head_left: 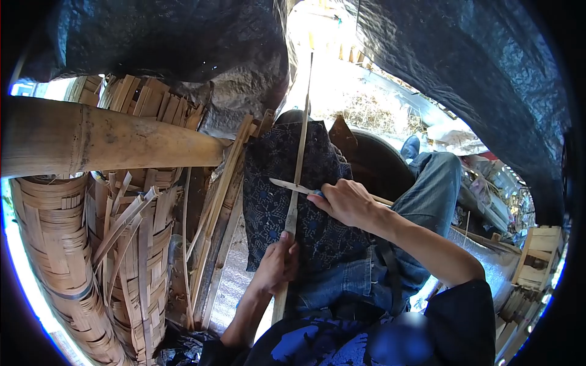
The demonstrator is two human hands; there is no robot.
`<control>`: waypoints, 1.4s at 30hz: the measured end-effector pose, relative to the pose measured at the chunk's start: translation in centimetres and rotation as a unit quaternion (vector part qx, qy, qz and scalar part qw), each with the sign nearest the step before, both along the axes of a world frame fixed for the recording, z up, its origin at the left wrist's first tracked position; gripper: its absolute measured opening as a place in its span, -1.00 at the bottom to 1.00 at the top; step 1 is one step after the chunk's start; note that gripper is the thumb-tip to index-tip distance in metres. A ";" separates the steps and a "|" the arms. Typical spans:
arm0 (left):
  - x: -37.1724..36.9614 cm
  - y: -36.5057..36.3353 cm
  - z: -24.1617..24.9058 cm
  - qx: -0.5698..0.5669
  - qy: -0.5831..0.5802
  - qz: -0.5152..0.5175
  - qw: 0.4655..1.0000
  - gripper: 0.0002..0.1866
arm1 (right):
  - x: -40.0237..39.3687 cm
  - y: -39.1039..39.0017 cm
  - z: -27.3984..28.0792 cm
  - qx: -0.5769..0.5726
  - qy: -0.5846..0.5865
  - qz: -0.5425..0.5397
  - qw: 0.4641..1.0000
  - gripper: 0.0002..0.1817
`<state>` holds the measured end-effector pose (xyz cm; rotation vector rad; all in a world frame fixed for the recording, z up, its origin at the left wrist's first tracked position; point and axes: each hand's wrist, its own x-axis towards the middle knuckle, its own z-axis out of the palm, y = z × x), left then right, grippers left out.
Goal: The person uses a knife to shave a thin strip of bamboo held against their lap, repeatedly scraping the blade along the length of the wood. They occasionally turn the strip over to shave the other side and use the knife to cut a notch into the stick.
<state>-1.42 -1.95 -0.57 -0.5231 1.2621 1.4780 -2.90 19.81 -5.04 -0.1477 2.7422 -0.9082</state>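
My left hand [279, 263] is closed around a long, thin bamboo strip [301, 143] that runs from my lap up toward the bright opening. In my right hand [349, 204] is a knife [289, 185], its blade pointing left and lying across the strip, above my left hand. Part of the knife's handle is hidden by my fingers. Under both, a dark blue patterned cloth [264, 201] covers my thigh over the jeans.
A thick bamboo pole [122, 141] juts in from the left above tall woven bamboo baskets [52, 238]. Split bamboo pieces [218, 226] lean beside my leg. Dark plastic sheeting [464, 67] hangs overhead. A wooden crate [539, 256] stands at the far right.
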 end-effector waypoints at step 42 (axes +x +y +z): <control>1.6 0.5 0.6 -0.080 0.024 -0.057 0.995 -0.53 | -2.7 4.0 -2.3 -0.055 0.052 -0.140 0.987 -0.52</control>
